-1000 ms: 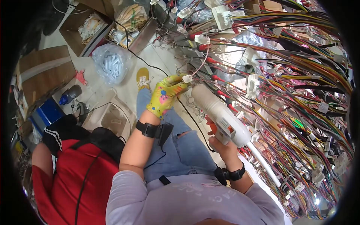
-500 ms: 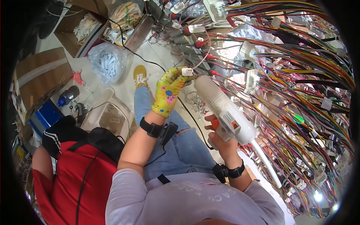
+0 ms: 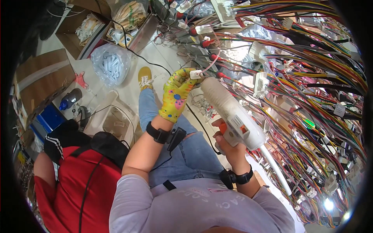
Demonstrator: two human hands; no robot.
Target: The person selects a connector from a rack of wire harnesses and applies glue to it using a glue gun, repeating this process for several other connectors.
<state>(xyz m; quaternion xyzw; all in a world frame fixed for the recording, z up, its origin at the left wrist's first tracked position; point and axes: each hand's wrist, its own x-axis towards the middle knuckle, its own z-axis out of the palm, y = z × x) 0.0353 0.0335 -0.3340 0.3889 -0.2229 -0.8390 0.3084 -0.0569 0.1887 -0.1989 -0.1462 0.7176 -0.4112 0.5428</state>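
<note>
A person looks down at their own two hands working on a dense board of coloured wire harnesses (image 3: 311, 97). The left hand (image 3: 175, 93), in a yellow fabric glove dotted with pink and blue, pinches a small white plastic connector (image 3: 195, 73) between thumb and fingertips, holding it just above the fingers' tips, with thin pinkish wires trailing from it up into the harness. The bare right hand (image 3: 227, 145) is wrapped tightly around the grip of a white plastic glue gun with an orange trigger (image 3: 229, 112); one finger lies at the trigger, and the gun's nozzle end sits touching or just beside the pinched connector. The connector looks light, rigid and small enough to slip, so a firm fingertip pinch on its side walls, clear of the nozzle, seems the safest hold. The gun looks bulky but light, best held by its handle. A black cable (image 3: 163, 70) runs across the floor below the gloved hand. A person in a red top (image 3: 77, 182) sits to the left.
</note>
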